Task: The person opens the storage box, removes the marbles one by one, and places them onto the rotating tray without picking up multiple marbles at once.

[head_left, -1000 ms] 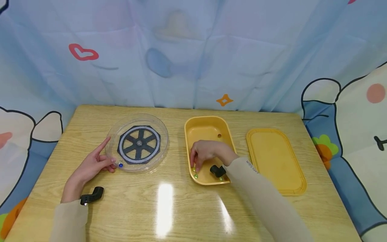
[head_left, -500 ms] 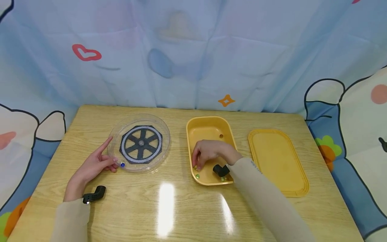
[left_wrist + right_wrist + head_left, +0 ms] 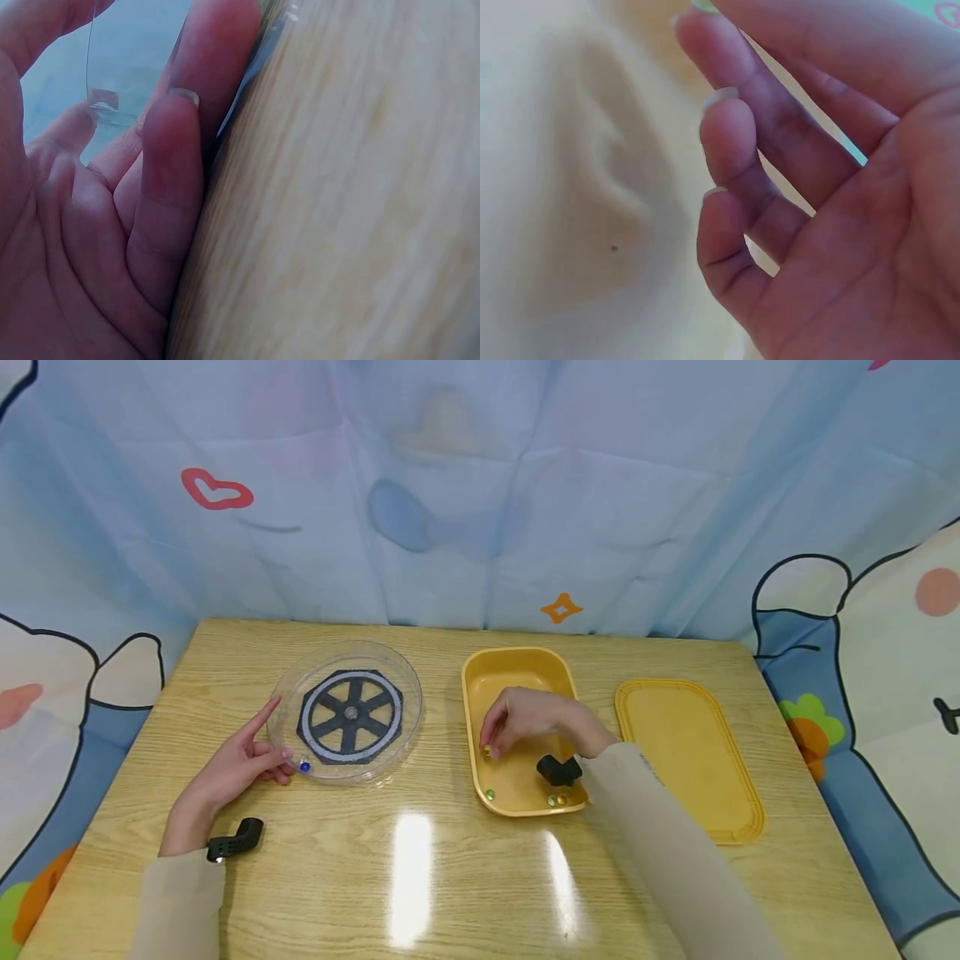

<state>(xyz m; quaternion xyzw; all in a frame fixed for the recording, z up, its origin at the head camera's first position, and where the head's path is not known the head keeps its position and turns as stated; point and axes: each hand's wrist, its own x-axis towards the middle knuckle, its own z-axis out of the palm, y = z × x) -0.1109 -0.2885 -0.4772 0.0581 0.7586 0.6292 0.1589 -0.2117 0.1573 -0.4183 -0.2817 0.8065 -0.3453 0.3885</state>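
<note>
My left hand (image 3: 228,772) holds the near-left rim of a clear round dish (image 3: 408,727), its index finger stretched along the outside. A dark six-spoked wheel shape (image 3: 350,713) shows in the middle of the dish. A blue marble (image 3: 304,767) lies by the left thumb. Over the yellow tray (image 3: 517,664), my right hand (image 3: 528,718) pinches a yellow marble (image 3: 487,750) between thumb and fingertips. Two green marbles, one near-left (image 3: 490,794) and one near-right, and an amber marble (image 3: 562,799) rest on the tray's floor. In the right wrist view, the pinched marble (image 3: 705,4) is mostly cut off.
A flat yellow lid (image 3: 682,752) lies on the wooden table (image 3: 315,893), right of the tray and partly behind the right sleeve. Black wrist cameras sit at both cuffs. A patterned blue curtain (image 3: 480,527) hangs behind the table.
The right hand has picked the yellow marble off the tray's near-left floor and moved up and away from that corner. It now covers the brown marble's earlier spot. The left hand stays put.
</note>
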